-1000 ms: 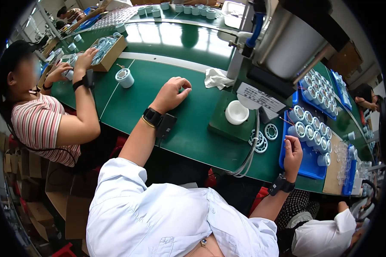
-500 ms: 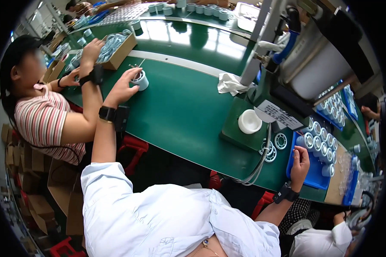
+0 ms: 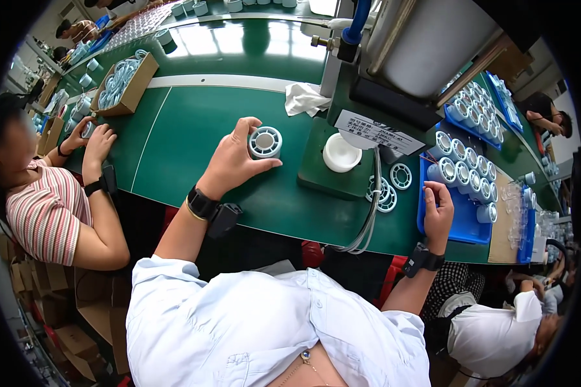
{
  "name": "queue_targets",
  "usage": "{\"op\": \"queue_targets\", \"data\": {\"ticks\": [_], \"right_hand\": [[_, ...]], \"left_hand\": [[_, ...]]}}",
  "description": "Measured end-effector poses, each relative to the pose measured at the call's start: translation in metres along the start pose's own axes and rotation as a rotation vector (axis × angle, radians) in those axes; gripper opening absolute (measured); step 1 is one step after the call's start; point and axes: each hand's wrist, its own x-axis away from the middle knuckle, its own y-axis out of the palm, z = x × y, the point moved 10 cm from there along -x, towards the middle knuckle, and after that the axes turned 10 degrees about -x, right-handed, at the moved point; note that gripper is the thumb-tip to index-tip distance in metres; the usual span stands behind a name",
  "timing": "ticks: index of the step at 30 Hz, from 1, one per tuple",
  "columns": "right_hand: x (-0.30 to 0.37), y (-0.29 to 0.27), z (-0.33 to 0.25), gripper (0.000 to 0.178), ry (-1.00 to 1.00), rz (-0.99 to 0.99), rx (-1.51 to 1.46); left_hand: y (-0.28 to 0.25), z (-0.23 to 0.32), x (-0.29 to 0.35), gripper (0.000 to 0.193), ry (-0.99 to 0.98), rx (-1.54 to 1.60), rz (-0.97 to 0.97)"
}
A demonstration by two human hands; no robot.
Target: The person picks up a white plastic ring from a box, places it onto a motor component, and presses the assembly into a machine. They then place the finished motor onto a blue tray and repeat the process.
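My left hand (image 3: 229,166) grips a light-blue plastic cylinder (image 3: 265,143) with a slotted, wheel-like ring on its face, thumb and fingers round its sides. The cylinder is over the green bench, left of a press base (image 3: 316,171) with a round white seat (image 3: 342,153). At the left edge of a blue tray (image 3: 458,233), my right hand (image 3: 438,219) has its fingers curled in; anything inside them is hidden. Similar light-blue cylinders (image 3: 463,173) stand in rows in that tray. Loose slotted rings (image 3: 401,176) lie between the press base and the tray.
The press's large grey cylinder (image 3: 426,51) overhangs the seat, with cables (image 3: 368,226) hanging at the bench edge. A crumpled white cloth (image 3: 305,99) lies behind. To the left a co-worker (image 3: 51,206) sits near a cardboard box (image 3: 135,87) of blue cords.
My left hand has brought the cylinder rightward from beside the co-worker toward the press, and its slotted face now shows. The view has shifted; my right hand stays by the tray.
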Motion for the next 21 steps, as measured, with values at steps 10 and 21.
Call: {"op": "queue_targets", "data": {"ticks": [10,21], "right_hand": [[0.000,0.001,-0.010,0.015,-0.022,0.027,-0.047],[0.000,-0.004,0.003,0.017,0.002,0.021,-0.106]], "left_hand": [[-0.008,0.044,-0.011,0.055,0.327,0.295,0.080],[0.042,0.126,-0.033,0.053,0.309,0.472,-0.219]]}}
